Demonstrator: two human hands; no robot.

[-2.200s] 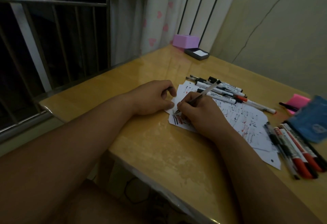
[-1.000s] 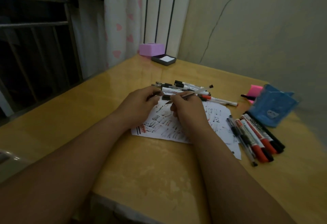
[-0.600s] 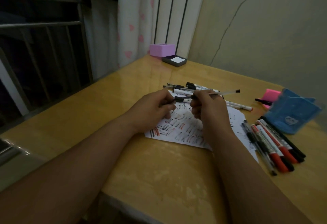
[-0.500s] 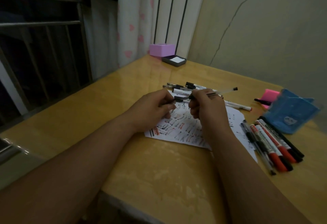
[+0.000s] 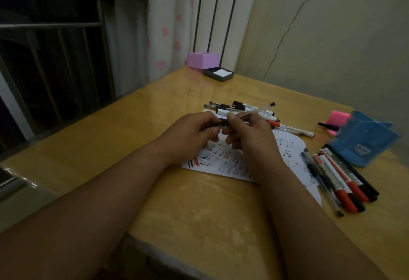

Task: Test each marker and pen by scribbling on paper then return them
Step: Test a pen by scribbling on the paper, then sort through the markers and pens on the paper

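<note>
Dimly lit, the yellow table (image 5: 199,213) bears the scribbled paper (image 5: 287,147). Above it the right hand (image 5: 247,133), scribbling two seconds ago, now grips the pen (image 5: 261,109) lifted off the sheet. The left hand (image 5: 192,133) pinches what looks like its cap (image 5: 224,122) at the tip, so I judge testing done and return next. Fingers hide whether the cap is seated.

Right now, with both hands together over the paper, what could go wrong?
1. The left hand holds what looks like a cap at the tip of the pen in the right hand; a miss could smear ink on the paper.
2. The pen's back end sticks out over the pile of pens; a swing may scatter them.
3. Pile and marker row lie apart; a wrong return could mix tested with untested.
</note>
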